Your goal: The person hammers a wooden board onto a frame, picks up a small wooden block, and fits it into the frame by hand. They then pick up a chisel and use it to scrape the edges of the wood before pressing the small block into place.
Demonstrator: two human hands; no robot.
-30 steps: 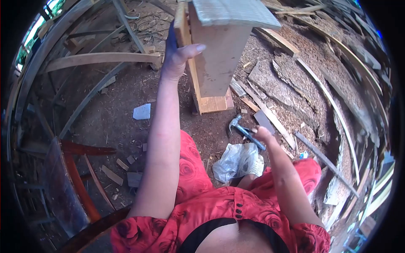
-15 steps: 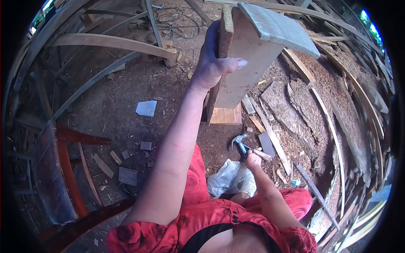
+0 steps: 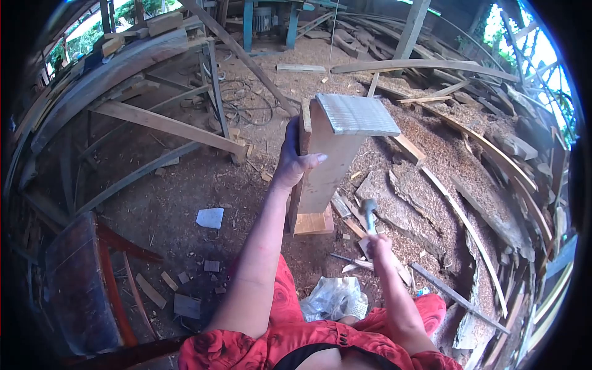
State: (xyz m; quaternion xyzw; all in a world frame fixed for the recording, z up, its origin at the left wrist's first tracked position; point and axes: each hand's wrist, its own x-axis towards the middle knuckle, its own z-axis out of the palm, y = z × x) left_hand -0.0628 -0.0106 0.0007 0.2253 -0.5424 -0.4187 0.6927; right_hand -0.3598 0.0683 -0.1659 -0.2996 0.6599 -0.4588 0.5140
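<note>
A tall wooden box made of boards stands upright on the ground in front of me, a ridged grey board lying across its top. My left hand grips the upper part of its left side board, thumb pressed over the edge. To the right of the box, my right hand is closed round the handle of a hammer, whose head points up and stands apart from the wood. Below, a clear plastic bag rests on the ground between my legs.
A dark wooden chair stands at the left. Planks and wood shavings spread over the right side. A white offcut lies on the ground, and a blue machine stand is at the back.
My right hand has raised the hammer from low near the ground. The view has tilted up, so the box appears lower; my left hand still holds its side board.
</note>
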